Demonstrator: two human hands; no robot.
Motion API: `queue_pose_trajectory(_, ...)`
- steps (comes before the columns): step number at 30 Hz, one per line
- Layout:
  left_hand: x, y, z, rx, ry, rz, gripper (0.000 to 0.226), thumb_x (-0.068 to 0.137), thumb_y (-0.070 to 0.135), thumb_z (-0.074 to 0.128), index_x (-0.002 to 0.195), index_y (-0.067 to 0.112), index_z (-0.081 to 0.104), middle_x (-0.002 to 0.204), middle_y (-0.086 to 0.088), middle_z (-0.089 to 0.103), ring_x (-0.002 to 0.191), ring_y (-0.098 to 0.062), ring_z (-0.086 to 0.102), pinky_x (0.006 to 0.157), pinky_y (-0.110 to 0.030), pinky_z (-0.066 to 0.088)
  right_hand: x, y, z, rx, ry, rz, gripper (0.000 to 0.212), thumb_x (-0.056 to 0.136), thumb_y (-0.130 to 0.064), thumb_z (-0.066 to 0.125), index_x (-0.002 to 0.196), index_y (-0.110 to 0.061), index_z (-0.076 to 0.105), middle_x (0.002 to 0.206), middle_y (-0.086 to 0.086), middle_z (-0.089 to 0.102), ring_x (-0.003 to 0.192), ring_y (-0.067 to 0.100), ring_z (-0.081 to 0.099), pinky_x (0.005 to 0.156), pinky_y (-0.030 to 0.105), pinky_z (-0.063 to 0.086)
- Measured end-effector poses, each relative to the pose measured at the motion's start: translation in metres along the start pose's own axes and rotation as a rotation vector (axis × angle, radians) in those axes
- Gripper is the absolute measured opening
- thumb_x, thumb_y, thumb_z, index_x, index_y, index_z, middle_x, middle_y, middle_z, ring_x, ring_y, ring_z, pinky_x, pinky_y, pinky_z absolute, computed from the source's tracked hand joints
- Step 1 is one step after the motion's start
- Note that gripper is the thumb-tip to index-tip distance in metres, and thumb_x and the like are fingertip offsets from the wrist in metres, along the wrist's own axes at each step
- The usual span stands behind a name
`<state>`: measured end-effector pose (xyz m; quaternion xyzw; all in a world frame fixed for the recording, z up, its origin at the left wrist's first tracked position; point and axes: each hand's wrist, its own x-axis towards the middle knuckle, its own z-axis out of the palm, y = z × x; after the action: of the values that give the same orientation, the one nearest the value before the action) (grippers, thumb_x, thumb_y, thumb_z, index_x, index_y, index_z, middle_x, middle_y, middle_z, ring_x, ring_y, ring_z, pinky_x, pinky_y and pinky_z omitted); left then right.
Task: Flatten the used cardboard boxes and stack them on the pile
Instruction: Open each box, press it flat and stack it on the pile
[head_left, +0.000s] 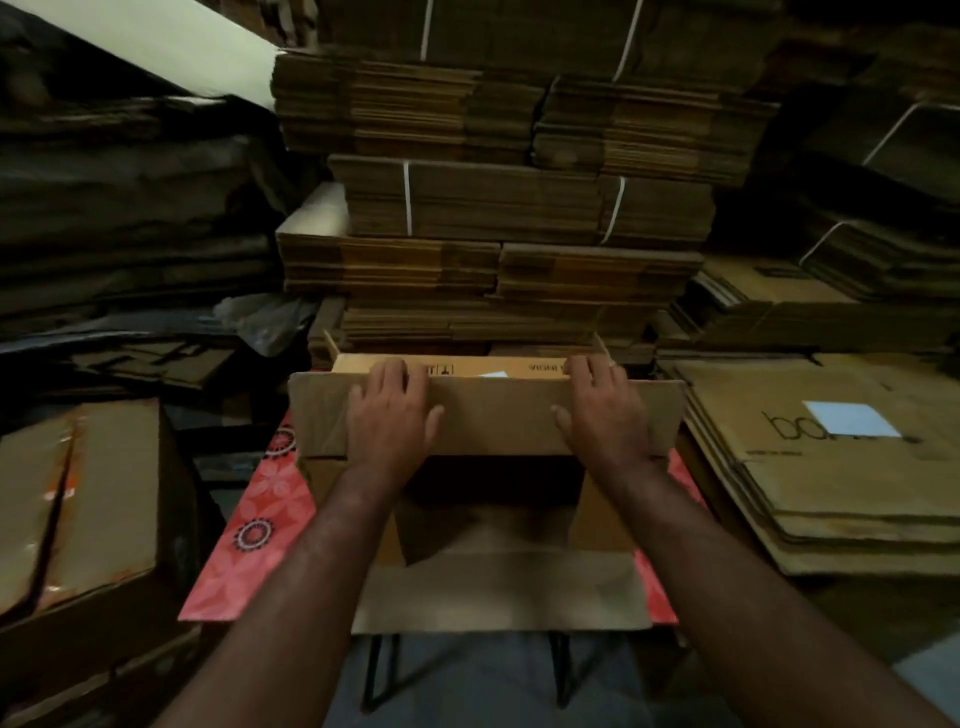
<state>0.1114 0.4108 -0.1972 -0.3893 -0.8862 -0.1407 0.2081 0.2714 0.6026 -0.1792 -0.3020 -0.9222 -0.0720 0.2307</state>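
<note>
A: Where is the open brown cardboard box (488, 519)?

B: It sits on the small table with the pink flower-patterned top (260, 514), filling most of it from the near edge to the far edge. Its far flap stands up, its near flap hangs over the near edge.

A: Can any writing be read?

B: There is black print and handling marks on the far panel behind the flap, upside down and too blurred to read. A pale blue label shows there too.

A: And the hands?

B: Both arms reach forward. The left hand (389, 410) lies on the far flap, fingers curled over its top edge, thumb spread on its near face. The right hand (602, 410) grips the same flap likewise.

A: What lies around?

B: To the right of the table, a pile of flattened brown cardboard sheets (841, 488); the top one bears a light blue square sticker (849, 418) and large letters beginning "bo". Behind, strapped bundles of flattened cardboard (498, 202) rise high.
</note>
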Motion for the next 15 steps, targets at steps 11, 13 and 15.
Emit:
queue_pose_trajectory(11, -0.002, -0.006, 0.067, -0.041, -0.546, -0.019, 0.073, 0.098, 0.047, 0.054, 0.160, 0.038, 0.016, 0.169, 0.002, 0.011, 0.155, -0.021, 0.011, 0.122, -0.055, 0.013, 0.005, 0.036, 0.085, 0.076, -0.629, -0.127, 0.103, 0.087, -0.077, 0.051, 0.162, -0.019, 0.010, 0.169, 0.006, 0.011, 0.154, 0.026, 0.013, 0.123, 0.050, 0.013)
queue_pose_trajectory(13, 0.000, -0.003, 0.068, -0.054, -0.556, -0.021, 0.073, 0.098, 0.046, 0.055, 0.160, 0.039, 0.016, 0.169, 0.003, 0.011, 0.155, -0.021, 0.011, 0.122, -0.055, 0.013, 0.000, 0.039, 0.091, 0.077, -0.533, -0.109, 0.093, 0.091, -0.059, 0.060, 0.161, -0.022, 0.012, 0.168, 0.004, 0.015, 0.154, 0.024, 0.015, 0.123, 0.048, 0.014)
queue_pose_trajectory(15, -0.002, 0.000, 0.069, -0.065, -0.549, -0.028, 0.074, 0.098, 0.046, 0.056, 0.159, 0.039, 0.017, 0.169, 0.003, 0.012, 0.155, -0.021, 0.011, 0.122, -0.055, 0.014, -0.007, 0.042, 0.091, 0.054, -0.513, -0.076, 0.090, 0.091, -0.034, 0.064, 0.162, -0.023, 0.009, 0.169, 0.003, 0.012, 0.155, 0.024, 0.012, 0.125, 0.048, 0.012)
